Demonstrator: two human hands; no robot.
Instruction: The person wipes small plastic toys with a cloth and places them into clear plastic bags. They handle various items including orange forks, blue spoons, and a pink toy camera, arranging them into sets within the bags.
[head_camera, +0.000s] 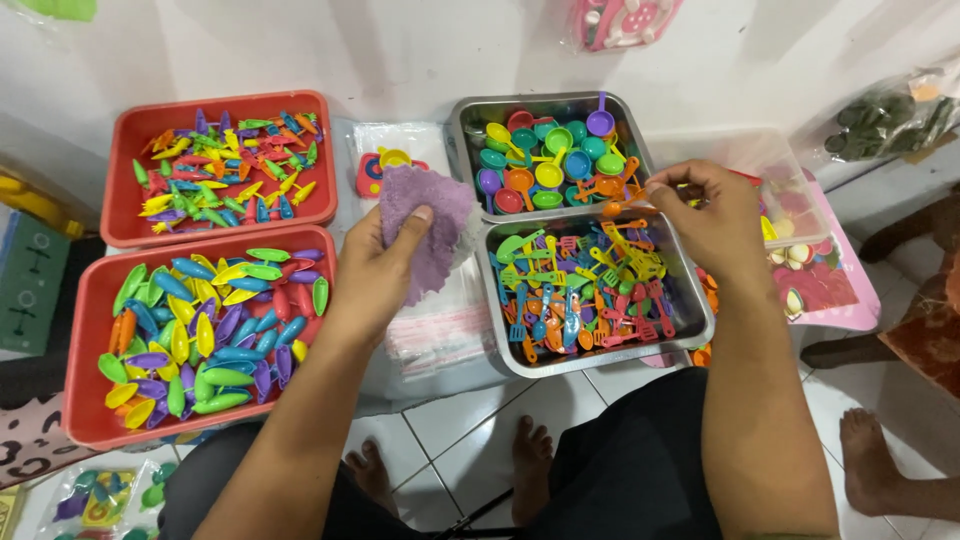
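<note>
Left hand (375, 265) gripping purple cloth piece (428, 225) above clear bags (440, 325); right hand (712, 215) pinching small orange utensil (625, 207) over steel trays (690, 310) of plastic toy cookware.

White tabletop (400, 60) across upper view, evenly lit, soft shadows toward far edge. Below it, white tiled floor (470, 440) with dark grout lines, glossy. Pink low stool or tray edge (850, 300) at right, over the tiles. Dark wooden furniture leg (900, 235) at far right, beside a patterned orange-brown cushion (935, 340). Green board with black markings (30, 280) at left edge, yellow item (30, 200) above it. Black-and-cream patterned fabric (35, 445) at lower left. Another person's bare foot (870, 460) on tiles, lower right.
</note>
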